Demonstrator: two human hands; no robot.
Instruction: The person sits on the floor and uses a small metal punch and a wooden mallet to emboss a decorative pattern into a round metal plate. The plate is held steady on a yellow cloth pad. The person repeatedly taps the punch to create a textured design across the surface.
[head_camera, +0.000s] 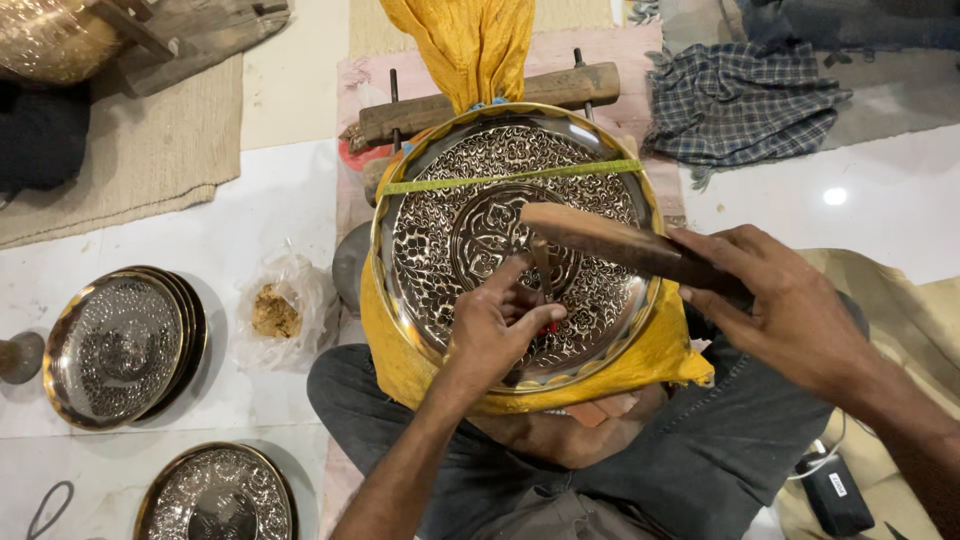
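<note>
An engraved metal plate (515, 245) rests on yellow cloth (400, 360) in the person's lap, its 6 o'clock rim hidden by the left hand (490, 330). A green tape (510, 178) crosses its 12 o'clock part. The right hand (790, 305) grips a wooden mallet (610, 243), handle end covered. The left hand pinches a thin punch (542, 272), its tip hard to make out.

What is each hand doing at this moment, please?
Left hand: closed on a small punch tool set against the engraved metal plate.
Right hand: closed on a wooden mallet above the plate.
</note>
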